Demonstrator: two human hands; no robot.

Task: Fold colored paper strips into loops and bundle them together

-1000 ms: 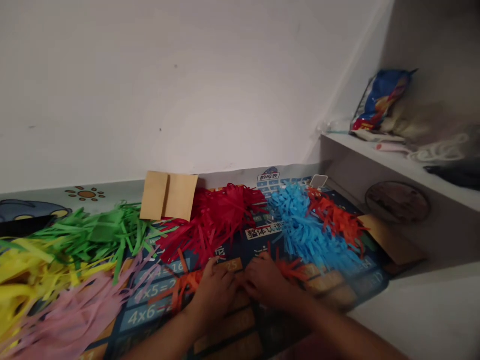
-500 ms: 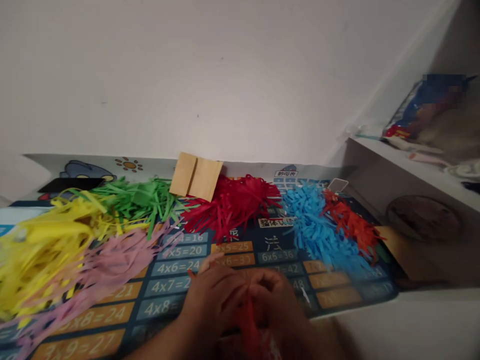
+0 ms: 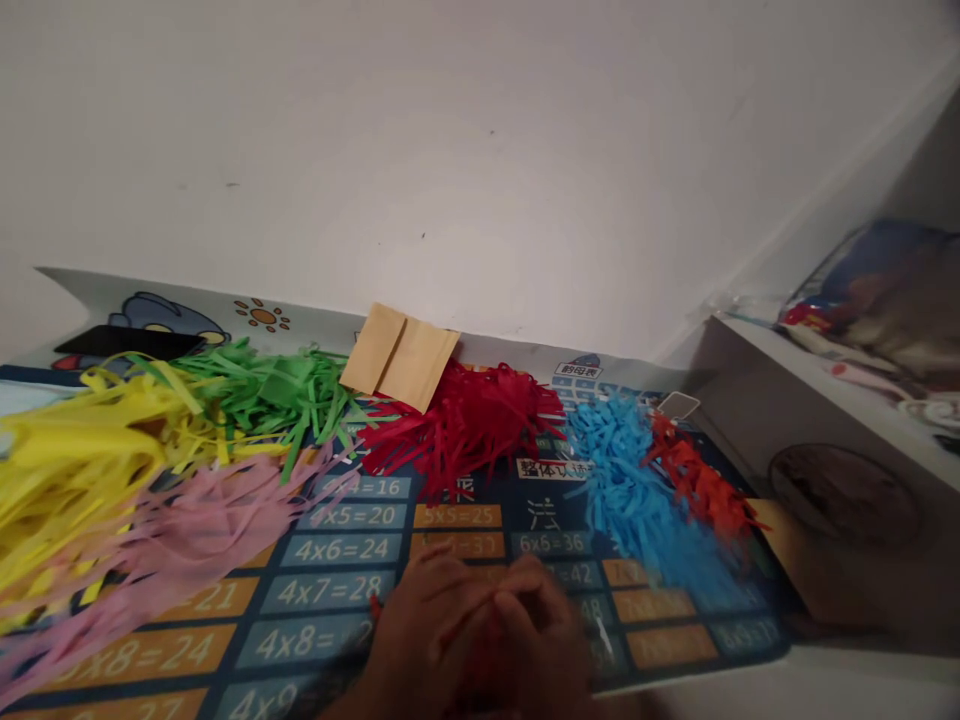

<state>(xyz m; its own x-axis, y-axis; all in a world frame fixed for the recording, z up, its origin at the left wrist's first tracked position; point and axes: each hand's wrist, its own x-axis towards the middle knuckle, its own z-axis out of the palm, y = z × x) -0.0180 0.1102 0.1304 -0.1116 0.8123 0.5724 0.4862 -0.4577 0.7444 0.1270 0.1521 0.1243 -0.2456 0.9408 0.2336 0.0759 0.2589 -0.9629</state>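
Both hands are close together at the bottom centre, above a dark blue printed mat (image 3: 465,520). My left hand (image 3: 427,620) has its fingers bent and pinched around red paper strips (image 3: 491,655). Beside it, my right hand (image 3: 540,615) pinches the same red strips, its thumb and fingertips meeting my left fingers. Most of the red paper lies in shadow below and between the hands, and a small red tip (image 3: 375,606) pokes out left of my left hand. Beyond them lies a bunch of crimson fringed paper (image 3: 480,420).
Yellow (image 3: 82,450), pink (image 3: 232,510) and green fringed paper (image 3: 281,390) spread across the left. Blue (image 3: 630,470) and orange-red fringed paper (image 3: 697,470) lie right, near a box (image 3: 840,480). A folded tan paper piece (image 3: 401,355) leans near the wall (image 3: 450,150).
The view has tilted and shifted slightly. My hands remain pinched together, a little lower in the view, and less of the red strips shows beneath them.
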